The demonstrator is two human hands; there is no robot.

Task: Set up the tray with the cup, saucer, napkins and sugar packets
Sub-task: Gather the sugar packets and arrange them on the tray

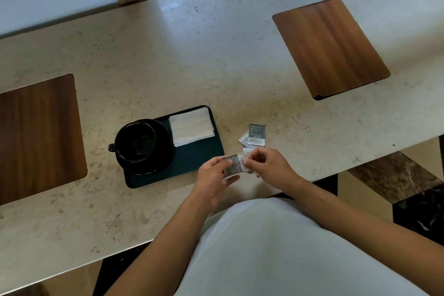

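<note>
A dark green tray (197,156) lies on the stone counter. On its left end a black cup (134,142) sits in a black saucer (163,137), handle pointing left. White napkins (191,128) lie on the tray's far right part. Just right of the tray's near corner, my left hand (212,179) holds a grey sugar packet (231,167), and my right hand (266,164) pinches the same packet's right edge. More sugar packets (255,136) lie on the counter beyond my right hand.
Two wooden inlay panels sit in the counter, one at the far right (329,48) and one at the left edge (38,137). The counter's near edge runs diagonally in front of my body. A window frame stands behind the counter.
</note>
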